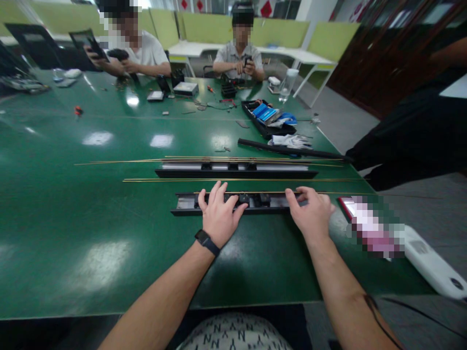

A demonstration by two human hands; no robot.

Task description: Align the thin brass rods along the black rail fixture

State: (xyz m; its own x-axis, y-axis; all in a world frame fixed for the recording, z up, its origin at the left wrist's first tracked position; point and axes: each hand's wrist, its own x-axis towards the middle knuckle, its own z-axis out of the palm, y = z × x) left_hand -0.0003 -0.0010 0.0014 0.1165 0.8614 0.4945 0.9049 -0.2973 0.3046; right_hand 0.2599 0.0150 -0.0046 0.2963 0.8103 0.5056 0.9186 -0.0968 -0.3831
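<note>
A long black and silver rail (186, 203) lies across the green table (73, 228) just in front of me. My left hand (219, 214) rests flat on its middle with the fingers spread, holding nothing. My right hand (312, 211) sits on the rail's right end, its fingers curled over the rail and a thin brass rod (277, 192) that runs along its far edge. A second, longer rail (233, 170) lies parallel a little farther away. More thin brass rods (182, 180) stretch between and beyond the two rails.
A black tray (268, 119) with blue items, white gloves (292, 141) and a long black strip (292, 150) lie at the right rear. A white device (432, 265) sits at the right edge. Two other people work at the far side among small tools.
</note>
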